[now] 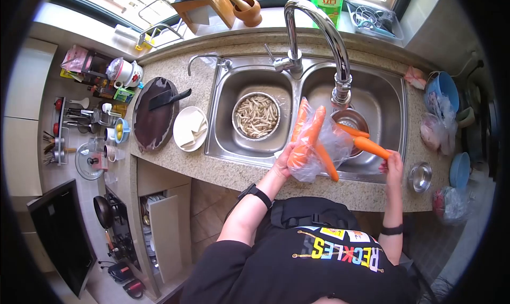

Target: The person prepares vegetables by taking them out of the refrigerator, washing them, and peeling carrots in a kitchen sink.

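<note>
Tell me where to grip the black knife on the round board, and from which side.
Best by the handle of the black knife, I'd say, coming from the sink side. The wide blade lies on the round board; the slim handle points toward the sink, past the board's edge. The left hand, nearer, holds bagged carrots.

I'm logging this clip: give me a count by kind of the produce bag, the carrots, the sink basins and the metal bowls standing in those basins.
Clear plastic bag: 1
Carrots: 5 visible; the bag could hide more
Sink basins: 2
Metal bowls in the basins: 2
Total: 10 visible
</note>
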